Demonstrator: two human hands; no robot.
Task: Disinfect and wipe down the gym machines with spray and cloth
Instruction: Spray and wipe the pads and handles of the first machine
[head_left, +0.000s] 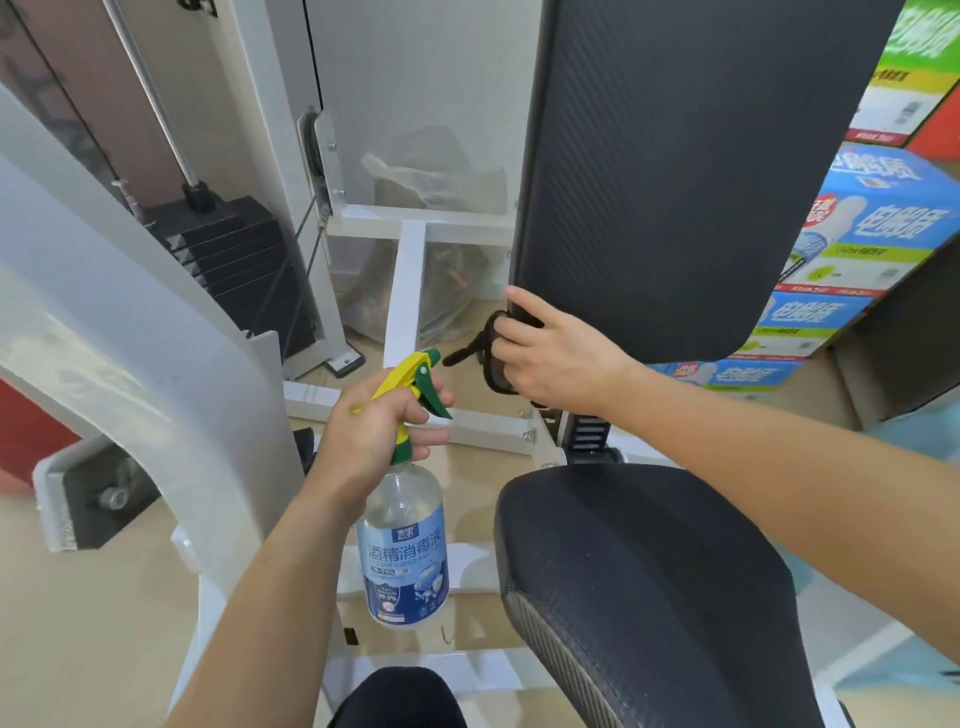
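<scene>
A strip of open floor (470, 470) is running between the white machine arm (130, 338) and the seat pad (649, 571), and the left hand (363, 436), gripping a spray bottle (405, 545), is filling its middle. The back pad (675, 171) is walling off the right, with the right hand (550, 364) gripping a cloth (491, 358) at its lower edge. Stacked boxes (857, 234) are crowding just beside it; a weight stack (234, 260) is blocking the far left.

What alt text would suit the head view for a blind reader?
A person's left hand holds a spray bottle by its trigger head, while the right hand holds a dark cloth against the lower edge of a gym machine's black backrest, above its seat.
</scene>
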